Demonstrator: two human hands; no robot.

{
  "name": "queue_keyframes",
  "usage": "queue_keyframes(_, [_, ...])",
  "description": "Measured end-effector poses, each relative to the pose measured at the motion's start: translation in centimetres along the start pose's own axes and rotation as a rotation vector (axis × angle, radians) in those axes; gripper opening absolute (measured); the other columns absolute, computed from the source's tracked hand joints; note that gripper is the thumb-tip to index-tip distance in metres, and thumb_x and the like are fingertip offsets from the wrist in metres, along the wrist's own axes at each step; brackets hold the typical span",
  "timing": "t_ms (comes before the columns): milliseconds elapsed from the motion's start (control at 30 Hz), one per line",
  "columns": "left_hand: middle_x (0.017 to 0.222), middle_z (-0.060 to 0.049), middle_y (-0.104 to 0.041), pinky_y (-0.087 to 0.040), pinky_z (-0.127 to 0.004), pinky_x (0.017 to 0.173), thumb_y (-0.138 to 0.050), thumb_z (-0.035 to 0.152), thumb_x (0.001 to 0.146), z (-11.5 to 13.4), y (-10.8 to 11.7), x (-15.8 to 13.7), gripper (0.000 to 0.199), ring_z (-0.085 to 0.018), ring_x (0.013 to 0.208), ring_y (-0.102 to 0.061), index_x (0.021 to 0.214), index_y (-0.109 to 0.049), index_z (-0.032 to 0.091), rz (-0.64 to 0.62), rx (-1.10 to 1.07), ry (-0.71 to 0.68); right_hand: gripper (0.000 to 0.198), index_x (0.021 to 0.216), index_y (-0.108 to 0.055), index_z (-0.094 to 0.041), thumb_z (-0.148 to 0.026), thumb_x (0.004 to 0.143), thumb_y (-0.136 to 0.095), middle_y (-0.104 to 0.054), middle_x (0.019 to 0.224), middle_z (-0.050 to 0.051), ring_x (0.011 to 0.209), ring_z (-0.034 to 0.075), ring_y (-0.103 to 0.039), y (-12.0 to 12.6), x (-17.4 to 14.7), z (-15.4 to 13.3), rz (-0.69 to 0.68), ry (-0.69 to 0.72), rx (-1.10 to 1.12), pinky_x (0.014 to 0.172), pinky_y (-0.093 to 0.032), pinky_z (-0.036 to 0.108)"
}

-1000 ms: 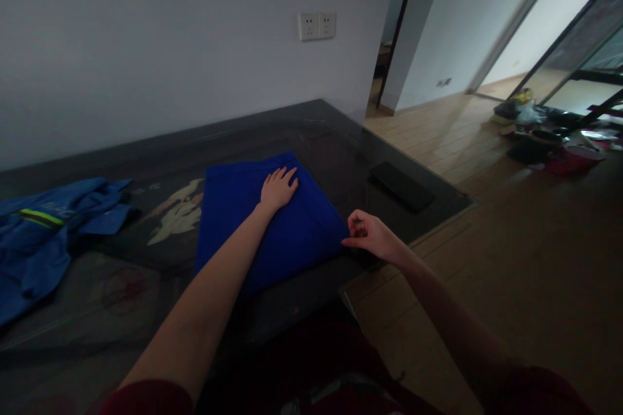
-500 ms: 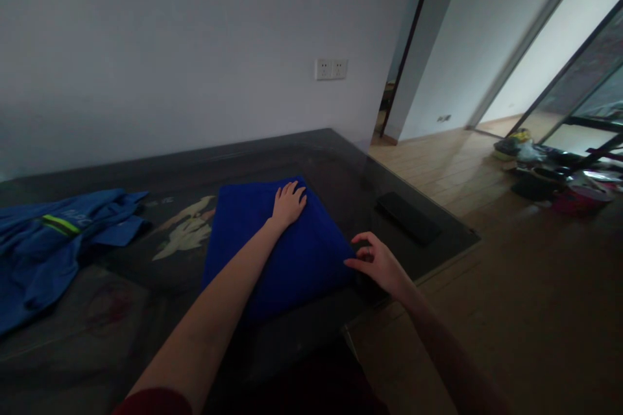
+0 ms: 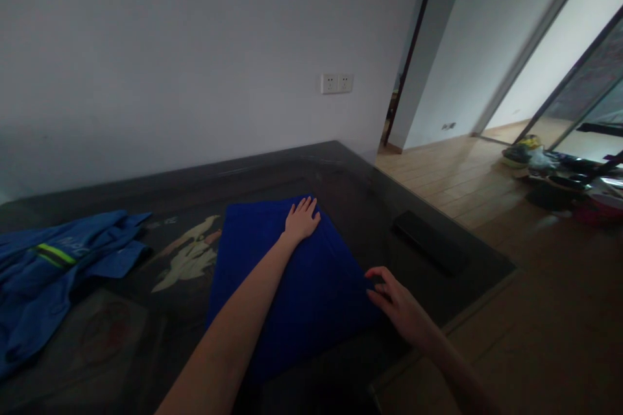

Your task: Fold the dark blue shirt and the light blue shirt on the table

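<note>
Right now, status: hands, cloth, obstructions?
Left hand spread on blue cloth; right hand open at its right corner. Cloth flat on dark table. Black object to the right, not touching it.

The table bears blue cloth, rumpled clothing, a black object.

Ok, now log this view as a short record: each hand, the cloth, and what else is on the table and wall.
Left hand: laid on the blue cloth, near its far right corner
Right hand: at the cloth's right edge, thumb and fingers apart; contact unclear
Cloth: spread flat on the dark table
Left side: rumpled blue garment, yellow-green stripe
Right side: black oblong object
Wall: white double socket
</note>
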State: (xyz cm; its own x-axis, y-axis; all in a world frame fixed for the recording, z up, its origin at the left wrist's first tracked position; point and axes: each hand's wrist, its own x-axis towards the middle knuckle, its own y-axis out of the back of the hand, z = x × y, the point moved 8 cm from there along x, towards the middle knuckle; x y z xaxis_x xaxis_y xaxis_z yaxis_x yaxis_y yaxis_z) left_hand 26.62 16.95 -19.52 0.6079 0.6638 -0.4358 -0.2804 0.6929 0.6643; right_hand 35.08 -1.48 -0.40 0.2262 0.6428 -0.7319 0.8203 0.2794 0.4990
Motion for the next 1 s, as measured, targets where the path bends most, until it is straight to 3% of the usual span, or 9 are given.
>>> queue_keyframes(133, [0.151,-0.006,-0.035,-0.022,-0.048,0.114,-0.030,0.042,0.093,0.3,0.5,0.2,0.054,-0.022,0.141,-0.027,0.142,-0.039,0.023,0.044,0.007,0.014,0.029,0.113,-0.042,-0.023,-0.040,0.090,-0.036,-0.061,0.071,0.001,0.065,0.020,-0.059,-0.3,0.3,0.3,-0.010,-0.047,-0.048,0.061,-0.041,0.031])
queue_keyframes(267, [0.146,-0.004,-0.043,-0.026,-0.047,0.112,-0.031,0.039,0.093,0.3,1.3,-0.1,0.048,-0.022,0.138,-0.032,0.137,-0.046,0.027,0.147,0.005,0.002,0.032,0.117,-0.046,-0.024,-0.036,0.092,-0.030,-0.062,0.068,0.001,0.064,0.022,-0.063,-0.3,0.1,0.3,0.110,-0.051,-0.234,0.059,-0.040,0.031])
queue_keyframes(367, [0.146,-0.002,-0.043,-0.024,-0.046,0.113,-0.029,0.040,0.094,0.2,1.2,-0.2,0.048,-0.021,0.138,-0.031,0.138,-0.044,0.029,0.142,-0.020,-0.025,0.031,0.114,-0.051,-0.027,-0.036,0.092,-0.031,-0.063,0.068,0.001,0.062,0.022,-0.064,0.1,-0.4,-0.1,0.231,-0.041,-0.343,0.056,-0.039,0.030])
queue_keyframes(600, [0.149,-0.002,-0.039,-0.019,-0.051,0.115,-0.029,0.042,0.094,-0.1,1.0,0.0,0.049,-0.022,0.140,-0.028,0.140,-0.042,0.030,0.104,-0.056,-0.014,0.028,0.109,-0.052,-0.028,-0.037,0.089,-0.035,-0.062,0.061,-0.001,0.054,0.022,-0.062,0.1,-1.0,-0.1,0.372,-0.072,-0.461,0.050,-0.037,0.028])
queue_keyframes(667, [0.148,-0.003,-0.040,-0.019,-0.052,0.115,-0.030,0.042,0.094,-0.1,1.0,0.0,0.048,-0.023,0.140,-0.028,0.139,-0.043,0.029,0.108,-0.067,-0.015,0.028,0.110,-0.051,-0.027,-0.039,0.087,-0.039,-0.063,0.065,0.001,0.056,0.023,-0.063,0.3,-1.4,-0.2,0.435,-0.096,-0.533,0.050,-0.037,0.029])
queue_keyframes(767, [0.146,-0.004,-0.043,-0.020,-0.051,0.115,-0.032,0.041,0.095,-0.2,1.4,-0.2,0.047,-0.022,0.138,-0.032,0.138,-0.043,0.027,0.145,-0.122,-0.010,0.030,0.111,-0.050,-0.026,-0.041,0.086,-0.042,-0.065,0.093,0.007,0.076,0.026,-0.065,0.9,-2.3,-0.3,0.554,-0.060,-0.572,0.055,-0.042,0.032])
queue_keyframes(833, [0.143,-0.005,-0.047,-0.019,-0.050,0.115,-0.034,0.037,0.095,0.0,2.6,-0.3,0.044,-0.021,0.135,-0.036,0.136,-0.044,0.026,0.204,-0.173,-0.003,0.028,0.109,-0.051,-0.025,-0.037,0.087,-0.039,-0.061,0.106,0.010,0.086,0.027,-0.063,1.4,-2.9,-0.2,0.606,0.000,-0.566,0.061,-0.045,0.035])
queue_keyframes(1000, [0.137,-0.004,-0.053,-0.022,-0.047,0.115,-0.036,0.024,0.094,1.4,8.8,-0.6,0.038,-0.018,0.129,-0.044,0.130,-0.049,0.025,0.330,-0.289,-0.092,0.026,0.103,-0.055,-0.021,-0.027,0.091,-0.033,-0.058,0.100,0.012,0.089,0.026,-0.058,3.7,-3.6,-1.1,0.684,0.166,-0.531,0.076,-0.046,0.040])
